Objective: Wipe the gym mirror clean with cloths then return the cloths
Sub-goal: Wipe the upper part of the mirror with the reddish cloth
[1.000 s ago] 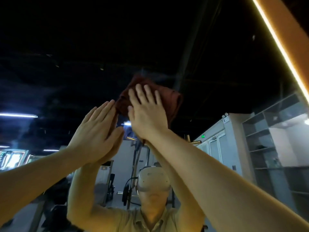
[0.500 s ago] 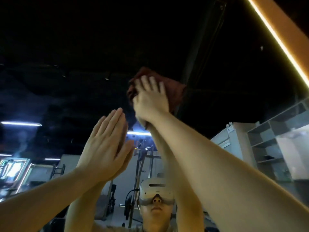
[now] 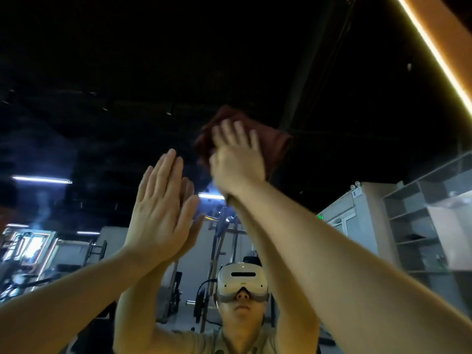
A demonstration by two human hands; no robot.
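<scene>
You are mid-wipe, by the look of it: your right hand lies flat on the cloth, fingers straight and slightly spread, pressing it against the mirror in the mirror's upper part. Your left hand holds nothing. Its palm is flat on the mirror with the fingers straight and close together, lower on the mirror than the cloth and toward its left side, meeting its own reflection. I would judge the task to be in the wiping stage, with the return of the cloths not yet begun, since this cloth is at work on the mirror. Only one cloth shows; where any other is, I cannot tell. How much of the mirror is already clean is hard to read. Its surface is smooth and glossy and mostly throws back darkness, and a pale hazy patch low toward the mirror's left edge could be smear or only lamp glare. The cloth is a soft reddish-brown fabric, bunched into a loose pad with folds and a drooping corner toward the mirror's right; its edges are blurred. Along the mirror's upper right runs a straight, warm light strip on a wood-toned border.
</scene>
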